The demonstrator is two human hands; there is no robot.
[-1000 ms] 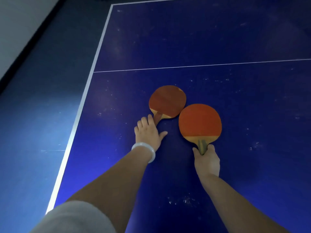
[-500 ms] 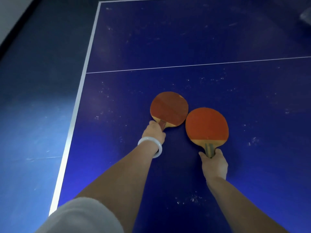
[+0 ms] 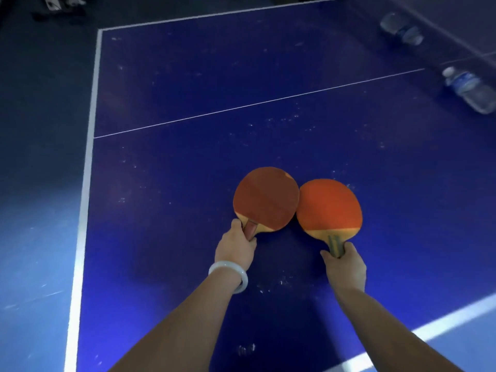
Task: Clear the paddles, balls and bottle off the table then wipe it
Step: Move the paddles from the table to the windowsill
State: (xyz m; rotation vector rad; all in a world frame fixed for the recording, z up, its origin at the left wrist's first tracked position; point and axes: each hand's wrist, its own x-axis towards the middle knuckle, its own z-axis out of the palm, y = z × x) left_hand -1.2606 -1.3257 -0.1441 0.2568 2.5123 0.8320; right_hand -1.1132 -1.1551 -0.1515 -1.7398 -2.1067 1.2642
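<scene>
left hand (image 3: 236, 251) grips dark-red paddle (image 3: 265, 200) | right hand (image 3: 345, 267) grips orange paddle (image 3: 329, 204), perhaps touching

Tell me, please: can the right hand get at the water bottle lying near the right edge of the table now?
Probably not yet. The right hand grips the handle of the right paddle, so it is occupied, and the water bottle lies far up the table. Nothing stands between them.

Blue table (image 3: 188, 108) (white-lined, dusty) carries a clear bottle (image 3: 471, 88) lying at far right.
</scene>
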